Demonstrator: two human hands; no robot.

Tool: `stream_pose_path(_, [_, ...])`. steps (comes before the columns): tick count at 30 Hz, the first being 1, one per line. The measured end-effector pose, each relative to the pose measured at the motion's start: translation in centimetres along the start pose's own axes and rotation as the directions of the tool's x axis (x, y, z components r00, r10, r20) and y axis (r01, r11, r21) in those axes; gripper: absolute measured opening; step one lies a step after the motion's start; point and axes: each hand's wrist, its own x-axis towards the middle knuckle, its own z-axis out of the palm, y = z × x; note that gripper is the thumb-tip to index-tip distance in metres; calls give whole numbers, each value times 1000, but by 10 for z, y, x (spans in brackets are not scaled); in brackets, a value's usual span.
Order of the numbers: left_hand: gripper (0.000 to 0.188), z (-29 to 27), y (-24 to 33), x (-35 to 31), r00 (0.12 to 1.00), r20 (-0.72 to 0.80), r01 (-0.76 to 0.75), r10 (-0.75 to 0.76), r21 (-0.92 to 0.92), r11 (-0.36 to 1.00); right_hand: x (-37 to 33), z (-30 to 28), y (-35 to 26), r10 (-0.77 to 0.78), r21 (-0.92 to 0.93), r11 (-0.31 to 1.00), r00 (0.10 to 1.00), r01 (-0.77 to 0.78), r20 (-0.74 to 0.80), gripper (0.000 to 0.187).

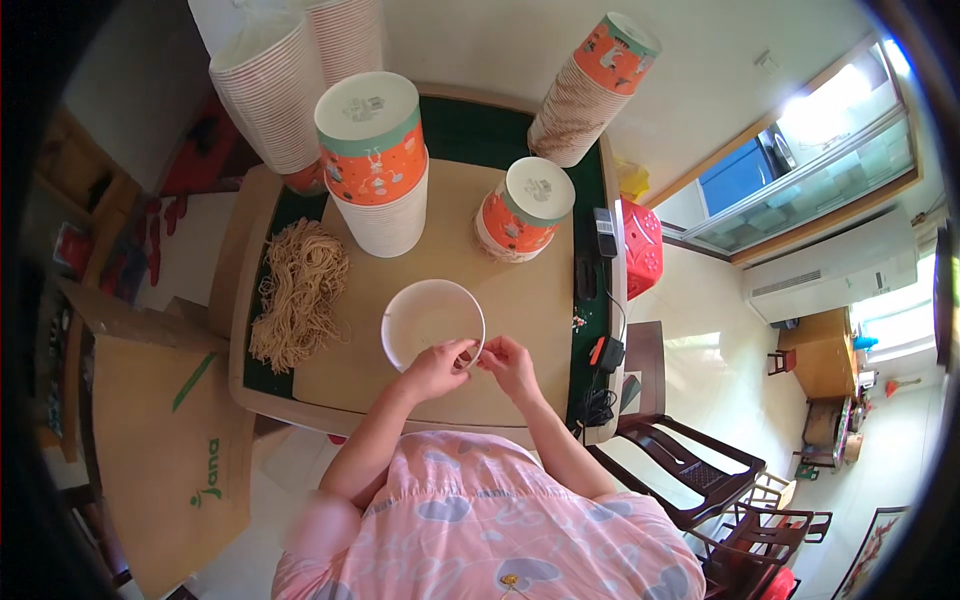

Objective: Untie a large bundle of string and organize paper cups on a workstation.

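Observation:
A white paper bucket stands before me on the table, its open mouth toward me. At its near right rim, my left hand is closed, fingers curled over the edge and reaching inside. Something thin and tan, perhaps cord, shows at those fingertips. My right hand pinches just outside the same rim, close to the left fingers; what it holds is too small to make out. A loose heap of beige cords lies left of the bucket.
Behind the bucket stand upside-down stacks of orange-and-white paper buckets, shorter ones, and a tall stack. Wrapped white stacks rise at the back left. A black charger with cables sits at the right edge. A cardboard box stands left.

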Motion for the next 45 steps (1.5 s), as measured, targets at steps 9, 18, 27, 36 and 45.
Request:
stream_pose_path(9, [32, 14, -31, 18, 987, -138, 58, -84, -180, 982, 8, -9, 24, 79, -28, 997, 996, -78, 51, 10])
stream_pose_path(18, [12, 35, -40, 27, 935, -347, 70, -78, -35, 997, -2, -5, 12, 100, 60, 993, 995, -99, -14, 13])
stream_pose_path(27, [17, 26, -39, 22, 959, -210, 159, -188, -150, 976, -9, 8, -10, -172, -60, 984, 985, 170, -14, 18])
stream_pose_path(36, [20, 28, -57, 22, 965, -124, 146, -232, -481, 864, -8, 16, -16, -237, -383, 896, 972, 223, 11, 26])
stream_pose_path(45, [24, 14, -27, 15, 993, -91, 65, -77, -129, 990, -8, 10, -12, -285, -328, 909, 958, 259, -34, 21])
